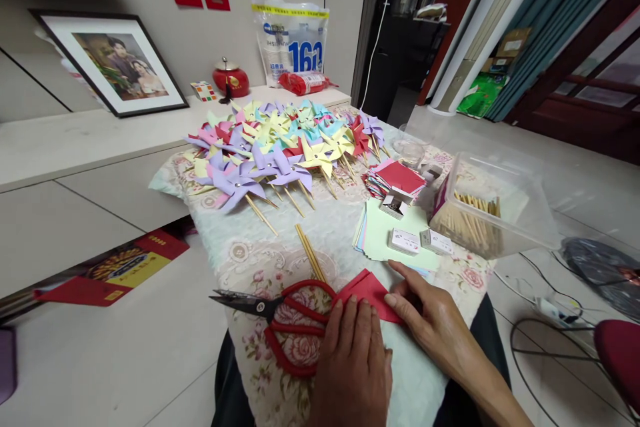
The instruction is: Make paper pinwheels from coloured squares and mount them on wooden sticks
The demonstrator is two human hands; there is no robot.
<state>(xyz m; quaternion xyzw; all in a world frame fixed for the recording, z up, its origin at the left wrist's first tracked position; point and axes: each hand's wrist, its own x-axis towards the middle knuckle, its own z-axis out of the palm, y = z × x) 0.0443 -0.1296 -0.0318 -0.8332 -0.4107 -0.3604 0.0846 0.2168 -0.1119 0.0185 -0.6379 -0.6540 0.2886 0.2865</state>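
Note:
A folded piece of red paper [367, 291] lies on the cloth near the table's front edge. My left hand [351, 353] rests flat on its lower part, fingers stretched out side by side. At the paper's right corner, the thumb of my right hand [425, 310] touches the edge; its index finger reaches forward, apart from the thumb, and the other fingers are partly hidden. Red-handled scissors [280, 317] lie left of the paper, blades spread and pointing left, one handle partly under my left hand. Several thin wooden sticks [310, 253] lie just beyond.
Many paper pinwheels [280, 147] on sticks cover the table's far side. To the right are red paper sheets [400, 177], pale green sheets [373, 230], small white boxes [404, 241] and a clear plastic bin [520, 233] of sticks. A floral cloth [235, 233] covers the table.

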